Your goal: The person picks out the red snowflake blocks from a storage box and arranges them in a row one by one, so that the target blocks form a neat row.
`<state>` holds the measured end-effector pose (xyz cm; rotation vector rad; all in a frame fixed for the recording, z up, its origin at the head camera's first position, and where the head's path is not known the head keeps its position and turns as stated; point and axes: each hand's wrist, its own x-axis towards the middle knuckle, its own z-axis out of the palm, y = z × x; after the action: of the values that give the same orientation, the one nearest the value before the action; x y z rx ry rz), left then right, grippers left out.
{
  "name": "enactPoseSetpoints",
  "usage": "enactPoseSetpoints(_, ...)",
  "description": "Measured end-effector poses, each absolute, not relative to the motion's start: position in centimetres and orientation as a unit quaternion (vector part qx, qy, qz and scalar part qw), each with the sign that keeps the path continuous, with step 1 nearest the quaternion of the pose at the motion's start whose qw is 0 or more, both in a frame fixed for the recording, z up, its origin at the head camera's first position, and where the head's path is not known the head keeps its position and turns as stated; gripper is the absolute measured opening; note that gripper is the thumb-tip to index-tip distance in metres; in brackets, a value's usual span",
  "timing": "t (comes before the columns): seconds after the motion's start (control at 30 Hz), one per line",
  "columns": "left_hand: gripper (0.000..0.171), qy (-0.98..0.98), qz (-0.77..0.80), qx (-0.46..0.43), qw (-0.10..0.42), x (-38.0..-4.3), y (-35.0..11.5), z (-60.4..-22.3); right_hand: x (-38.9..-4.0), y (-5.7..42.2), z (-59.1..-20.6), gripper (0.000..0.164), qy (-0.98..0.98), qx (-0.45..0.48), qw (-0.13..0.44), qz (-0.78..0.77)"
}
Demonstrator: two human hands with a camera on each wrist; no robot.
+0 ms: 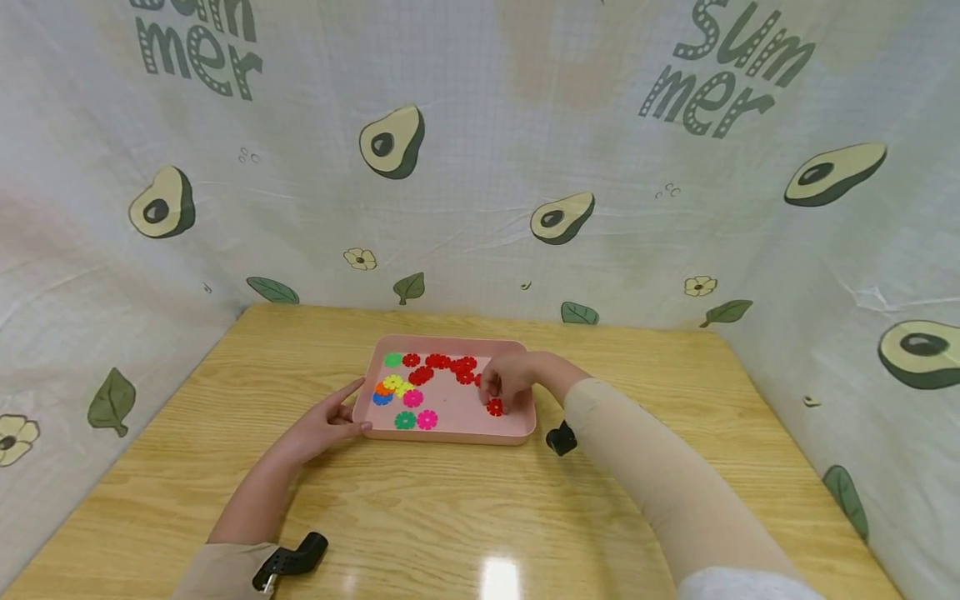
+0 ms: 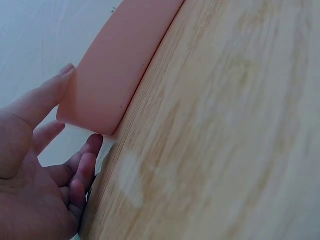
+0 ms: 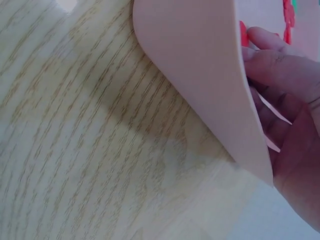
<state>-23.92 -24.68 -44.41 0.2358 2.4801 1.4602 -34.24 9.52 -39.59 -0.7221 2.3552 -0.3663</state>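
A shallow pink tray [image 1: 459, 435] holds flower-shaped plastic discs in several colours. At its left end, my left hand [image 1: 322, 429] touches the wall with thumb and forefinger spread about the front corner; the left wrist view shows the other fingers [image 2: 86, 165] loosely bent beside the pink wall [image 2: 115, 65]. My right hand [image 1: 512, 377] reaches over the tray's right side, fingertips down inside, pinching a red flower disc [image 1: 494, 407] near the tray floor. In the right wrist view, thumb and fingers [image 3: 270, 57] meet a red disc [image 3: 243, 34] partly hidden by the wall.
More red discs [image 1: 438, 361] lie along the tray's back. Yellow [image 1: 392, 382], blue [image 1: 382, 398], pink [image 1: 413, 398] and green discs [image 1: 405, 420] are at its left. The wooden table [image 1: 442, 517] meets a printed cloth [image 1: 465, 275] behind and at both sides.
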Motion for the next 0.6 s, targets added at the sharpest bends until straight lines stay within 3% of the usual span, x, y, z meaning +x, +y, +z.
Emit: enactPoseSetpoints(0.6,0.084,0.851,0.503,0.087,0.124,-24.17,-24.85,-44.78,-34.23,9.35,-39.58,0.021,0.891,-0.28,0.324,-0.149)
